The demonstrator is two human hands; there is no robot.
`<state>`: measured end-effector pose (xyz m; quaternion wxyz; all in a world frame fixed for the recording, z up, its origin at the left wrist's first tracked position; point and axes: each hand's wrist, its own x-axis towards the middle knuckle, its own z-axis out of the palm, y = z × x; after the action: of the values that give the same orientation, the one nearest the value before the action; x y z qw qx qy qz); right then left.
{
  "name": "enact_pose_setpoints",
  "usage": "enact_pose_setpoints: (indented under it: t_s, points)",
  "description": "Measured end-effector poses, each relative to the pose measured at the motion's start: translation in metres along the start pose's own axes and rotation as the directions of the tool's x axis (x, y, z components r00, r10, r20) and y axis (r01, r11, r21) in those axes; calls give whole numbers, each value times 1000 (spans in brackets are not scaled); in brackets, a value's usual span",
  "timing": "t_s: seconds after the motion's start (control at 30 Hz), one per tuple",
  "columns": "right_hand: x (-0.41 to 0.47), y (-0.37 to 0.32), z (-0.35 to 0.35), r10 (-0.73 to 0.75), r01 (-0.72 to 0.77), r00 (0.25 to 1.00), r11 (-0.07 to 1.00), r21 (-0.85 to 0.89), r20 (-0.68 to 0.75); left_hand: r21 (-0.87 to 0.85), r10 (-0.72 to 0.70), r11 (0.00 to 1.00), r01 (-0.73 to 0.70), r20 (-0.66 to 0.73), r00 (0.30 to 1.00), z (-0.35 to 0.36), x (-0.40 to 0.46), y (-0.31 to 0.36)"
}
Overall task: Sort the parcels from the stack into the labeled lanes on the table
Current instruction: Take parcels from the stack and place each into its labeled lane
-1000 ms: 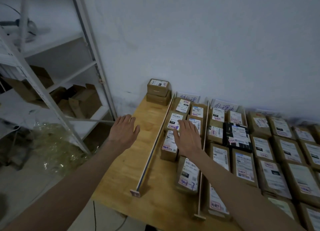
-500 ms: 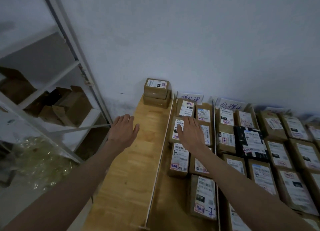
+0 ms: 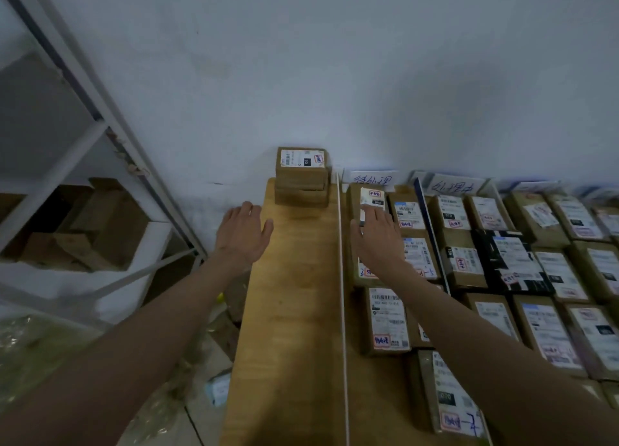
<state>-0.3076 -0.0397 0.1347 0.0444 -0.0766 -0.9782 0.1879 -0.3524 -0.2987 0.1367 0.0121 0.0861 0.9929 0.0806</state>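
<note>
A short stack of brown cardboard parcels (image 3: 302, 177) stands at the far end of the wooden table (image 3: 291, 311), against the wall. My left hand (image 3: 243, 233) hovers flat and open over the table's left edge, a little short of the stack. My right hand (image 3: 376, 241) lies with straight fingers on the parcels in the first lane, its fingertips reaching a small labelled parcel (image 3: 371, 200) at the lane's far end. Handwritten lane labels (image 3: 373, 179) stand against the wall.
A thin white divider rail (image 3: 341, 295) separates the bare left strip from the first lane. Many labelled parcels (image 3: 502, 261) fill the lanes to the right. A white metal shelf rack (image 3: 100, 164) holding cardboard boxes stands left of the table.
Both hands have reached farther toward the wall. The right hand slid up the first lane to its far parcel, the left neared the stack. The view moved closer.
</note>
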Motion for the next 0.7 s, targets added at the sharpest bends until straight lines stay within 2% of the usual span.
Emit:
enact_pose_setpoints:
  t_s: [0.23, 0.43, 0.57, 0.7]
  points:
    - [54, -33, 15, -6, 6, 1000, 1000, -6, -8, -31, 16, 999, -16, 0, 1000, 1, 65, -17]
    - [122, -38, 37, 14, -14, 1000, 998, 63, 7, -68, 13, 998, -14, -23, 1000, 13, 132, -16]
    - [175, -31, 60, 56, -58, 998, 993, 99, 31, -140, -51, 989, 52, 11, 999, 31, 182, -13]
    - [221, -24, 86, 120, -135, 989, 973, 186, 90, -299, -184, 934, 194, 62, 981, 58, 217, -10]
